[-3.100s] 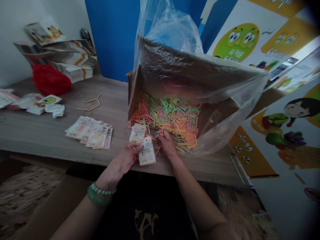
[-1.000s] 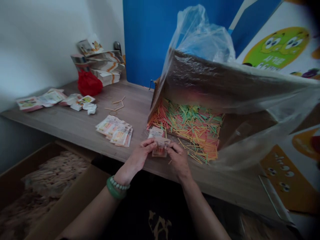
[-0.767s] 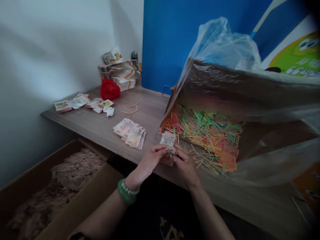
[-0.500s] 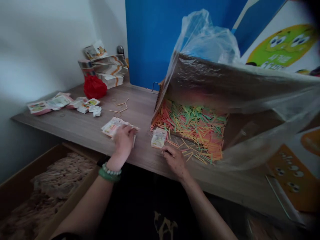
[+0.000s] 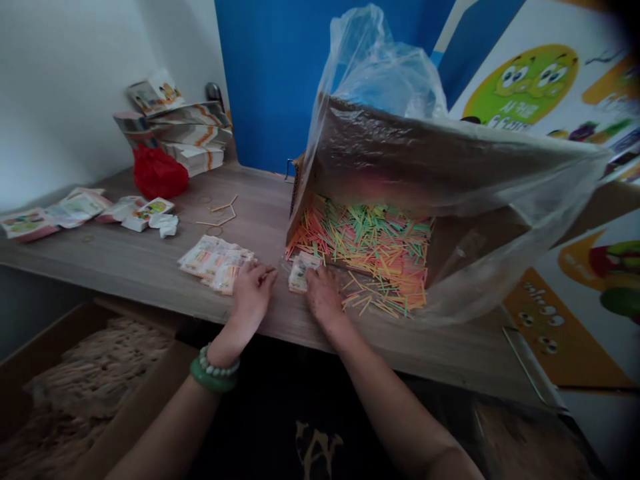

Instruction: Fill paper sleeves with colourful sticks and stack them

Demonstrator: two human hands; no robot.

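Note:
My left hand (image 5: 253,288), with bracelets at the wrist, is closed with its fingers bent and pressed together. It is at the right end of an overlapping row of small printed sachets (image 5: 213,261); whatever its fingertips may hold is hidden. My right hand (image 5: 324,293) has its fingers around the right edge of a small stack of similar sachets (image 5: 300,272), gripping it against the tabletop. Part of that stack is covered by the fingers. Just beyond it lie many thin coloured sticks (image 5: 375,247), spilling out of an open carton (image 5: 380,147) lined with clear plastic.
A red plastic bag (image 5: 159,173), stacked printed cartons (image 5: 193,137) and several small packs (image 5: 83,203) stand at the left on the wooden table (image 5: 260,200). Bent sticks lie mid-table. Below left is a box filled with sachets (image 5: 110,367). Clear plastic (image 5: 480,300) drapes rightward.
My right hand has moved from in front of the small stack onto it. My left hand has drawn back to the row's right end, uncovering more sachets. The view has shifted right.

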